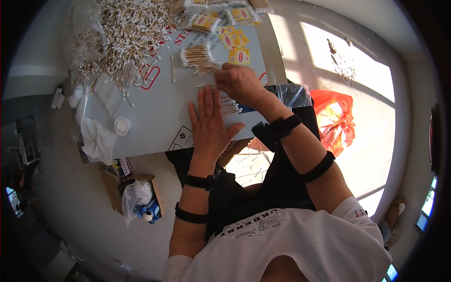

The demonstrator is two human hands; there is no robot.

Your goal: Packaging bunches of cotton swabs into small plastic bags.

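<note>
Swabs (230,106) lie in a short row on the table (157,110), just right of the left hand (207,124) and partly under the right hand (240,83). For the clock, the centre is the space between the hands. The left hand rests palm down, its fingers straight and only slightly parted, the thumb held out toward 4 o'clock below the row. The right hand is curled, its fingers bent in toward the palm; the fingertips are hidden, so I cannot tell whether they pinch a swab. A few loose sticks end right beside its knuckles, at the lower edge of a neat stack (196,54) at 11 o'clock. A lone swab (173,69) lies apart at 10 o'clock, and beyond it a big tangled heap (134,33) spreads over the corner, with a clear bag (87,23) along its far side. Yellow cards (240,57) are scattered at 12 o'clock, and past them lie flat packs (203,22) of swabs with yellow labels. Between 8 and 9 o'clock are a white roll (122,126) and, just beyond, a crumpled cloth (97,139). On the floor, an open box (157,188) stands at 7 o'clock with plastic and something blue inside, and a red bag (336,124) sits at 3 o'clock, in sunlight.
</note>
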